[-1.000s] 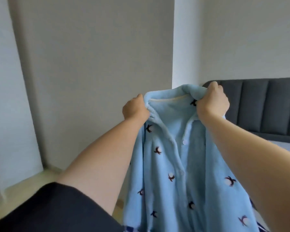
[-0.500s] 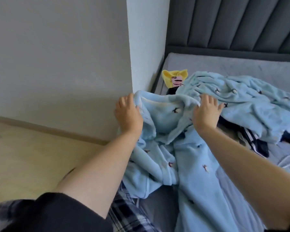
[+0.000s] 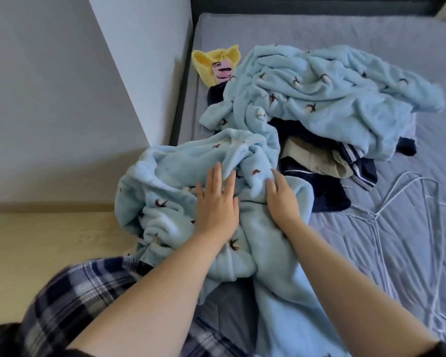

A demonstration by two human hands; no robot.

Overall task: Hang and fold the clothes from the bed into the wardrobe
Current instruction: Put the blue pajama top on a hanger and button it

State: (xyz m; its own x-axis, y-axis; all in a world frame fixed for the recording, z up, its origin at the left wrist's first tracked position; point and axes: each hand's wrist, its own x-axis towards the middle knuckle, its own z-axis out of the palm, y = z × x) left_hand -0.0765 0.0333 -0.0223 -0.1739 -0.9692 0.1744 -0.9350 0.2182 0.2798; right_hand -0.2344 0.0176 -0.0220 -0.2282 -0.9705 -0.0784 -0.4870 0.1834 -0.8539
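both flat hands [image 3: 218, 202] [image 3: 282, 199] on fleece top [image 3: 165, 176] at bed edge [image 3: 183, 104]

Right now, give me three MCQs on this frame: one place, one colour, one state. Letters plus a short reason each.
1. Where do the white wire hangers lie?
A. on the floor
B. on the bed sheet, right of the clothes pile
C. on the wall

2. What colour is the fleece top under the hands?
A. light blue
B. red
C. green

3. How is the left hand?
A. gripping a hanger
B. clenched in the air
C. flat on the fleece, fingers straight

Key: 1 B, the hangers rest on bare sheet; 2 A, pale blue with dark motifs; 3 C, its fingers are spread, like the right hand beside it.
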